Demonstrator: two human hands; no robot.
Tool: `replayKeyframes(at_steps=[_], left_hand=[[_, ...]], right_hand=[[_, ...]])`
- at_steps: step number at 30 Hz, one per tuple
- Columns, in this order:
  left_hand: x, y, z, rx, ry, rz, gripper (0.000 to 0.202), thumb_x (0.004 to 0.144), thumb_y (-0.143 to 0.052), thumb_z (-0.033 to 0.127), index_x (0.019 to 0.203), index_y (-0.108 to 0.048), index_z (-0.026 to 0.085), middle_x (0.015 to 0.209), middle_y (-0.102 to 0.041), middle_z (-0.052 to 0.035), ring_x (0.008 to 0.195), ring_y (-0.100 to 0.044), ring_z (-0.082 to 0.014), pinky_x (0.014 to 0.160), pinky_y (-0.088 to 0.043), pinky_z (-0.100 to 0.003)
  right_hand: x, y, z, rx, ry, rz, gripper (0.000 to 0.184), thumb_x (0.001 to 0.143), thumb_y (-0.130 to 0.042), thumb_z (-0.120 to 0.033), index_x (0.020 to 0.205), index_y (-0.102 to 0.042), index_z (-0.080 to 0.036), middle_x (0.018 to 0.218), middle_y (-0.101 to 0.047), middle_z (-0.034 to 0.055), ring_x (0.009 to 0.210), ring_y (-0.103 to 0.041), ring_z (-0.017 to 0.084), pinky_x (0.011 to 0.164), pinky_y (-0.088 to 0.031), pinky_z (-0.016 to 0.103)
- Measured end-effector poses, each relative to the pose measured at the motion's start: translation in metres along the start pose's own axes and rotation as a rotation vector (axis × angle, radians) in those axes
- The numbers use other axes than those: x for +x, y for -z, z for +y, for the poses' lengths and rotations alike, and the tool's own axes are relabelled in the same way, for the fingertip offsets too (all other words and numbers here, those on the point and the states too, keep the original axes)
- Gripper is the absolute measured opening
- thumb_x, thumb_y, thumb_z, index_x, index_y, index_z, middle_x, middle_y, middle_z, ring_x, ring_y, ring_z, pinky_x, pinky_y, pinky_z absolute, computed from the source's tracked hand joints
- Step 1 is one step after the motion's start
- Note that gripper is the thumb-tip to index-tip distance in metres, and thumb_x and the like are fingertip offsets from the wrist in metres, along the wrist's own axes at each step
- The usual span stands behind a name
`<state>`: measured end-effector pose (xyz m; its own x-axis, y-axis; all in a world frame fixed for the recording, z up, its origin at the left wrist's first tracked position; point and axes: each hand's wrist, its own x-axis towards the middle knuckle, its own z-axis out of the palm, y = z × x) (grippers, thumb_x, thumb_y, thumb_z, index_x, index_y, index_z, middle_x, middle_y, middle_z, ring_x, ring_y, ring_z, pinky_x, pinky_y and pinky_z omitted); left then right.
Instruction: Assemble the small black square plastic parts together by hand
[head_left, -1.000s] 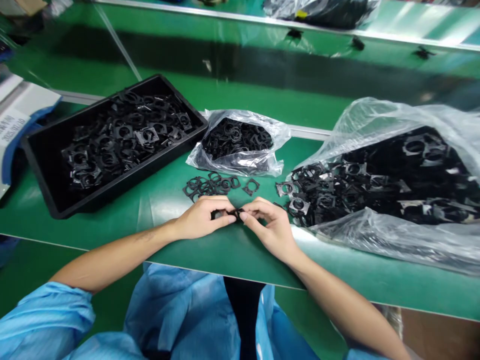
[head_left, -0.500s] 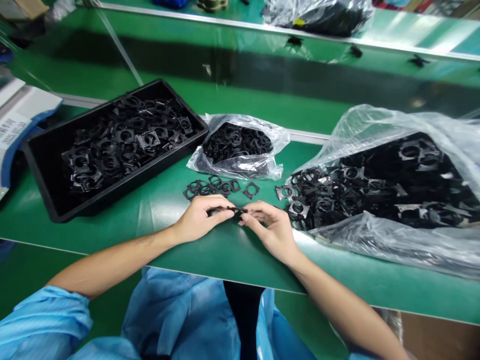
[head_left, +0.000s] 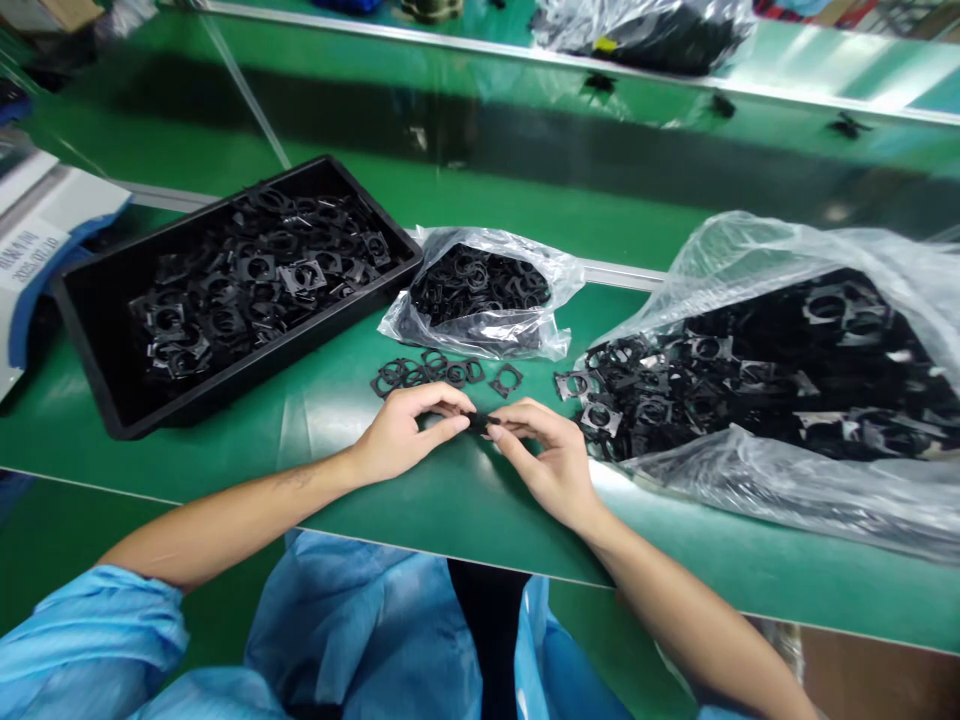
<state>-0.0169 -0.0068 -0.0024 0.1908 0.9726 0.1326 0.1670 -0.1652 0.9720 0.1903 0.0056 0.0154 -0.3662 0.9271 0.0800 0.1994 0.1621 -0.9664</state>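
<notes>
Between my two hands a small black plastic part (head_left: 480,423) is pinched over the green table; its outline is mostly covered by fingers. My left hand (head_left: 405,430) grips its left end between thumb and fingers. At the other end, my right hand (head_left: 546,455) is closed on it the same way. Just beyond my fingers lies a small pile of black rings (head_left: 412,372). A single square black frame with a round hole (head_left: 506,379) rests to the right of that pile.
A black tray (head_left: 112,405) of black parts stands at the left. Behind the rings sits a clear bag (head_left: 551,345) of black rings. A large open plastic bag (head_left: 720,470) spills black frames on the right. A white and blue object (head_left: 45,240) is at far left.
The black part has been tilted slightly between my fingers, so more of its dark face shows. Both hands stay in nearly the same place, and the view has shifted a little.
</notes>
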Motion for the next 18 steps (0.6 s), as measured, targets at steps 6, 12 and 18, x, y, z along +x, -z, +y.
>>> replayKeyframes(at_steps=[6, 12, 18], left_hand=[[0.0, 0.003, -0.0004, 0.001, -0.03, -0.002, 0.012, 0.092, -0.069, 0.027, 0.092, -0.074, 0.016, 0.086, -0.076, -0.0046, 0.08, -0.071, -0.015, 0.078, -0.056, -0.025], [0.0001, 0.001, 0.0003, -0.068, 0.0, -0.016, 0.016, 0.093, -0.069, 0.032, 0.094, -0.072, 0.016, 0.087, -0.075, -0.0042, 0.08, -0.07, -0.0147, 0.076, -0.056, -0.024], [-0.0007, -0.0019, -0.001, -0.13, 0.08, -0.005, 0.02, 0.09, -0.073, 0.036, 0.093, -0.069, 0.016, 0.085, -0.072, -0.0023, 0.077, -0.069, -0.0138, 0.075, -0.057, -0.023]], right_hand=[[-0.0015, -0.0004, -0.0017, 0.023, -0.017, -0.013, 0.02, 0.092, -0.071, -0.04, 0.088, -0.074, -0.02, 0.08, -0.069, 0.0038, 0.071, -0.068, 0.016, 0.068, -0.058, 0.028], [-0.0015, -0.001, -0.0011, 0.084, -0.056, -0.01, 0.023, 0.091, -0.072, -0.044, 0.089, -0.073, -0.02, 0.081, -0.07, 0.0035, 0.068, -0.069, 0.016, 0.067, -0.058, 0.028], [-0.0005, -0.0025, 0.0018, 0.123, -0.093, 0.007, 0.027, 0.089, -0.073, -0.047, 0.09, -0.073, -0.02, 0.081, -0.071, 0.0032, 0.067, -0.069, 0.016, 0.069, -0.06, 0.029]])
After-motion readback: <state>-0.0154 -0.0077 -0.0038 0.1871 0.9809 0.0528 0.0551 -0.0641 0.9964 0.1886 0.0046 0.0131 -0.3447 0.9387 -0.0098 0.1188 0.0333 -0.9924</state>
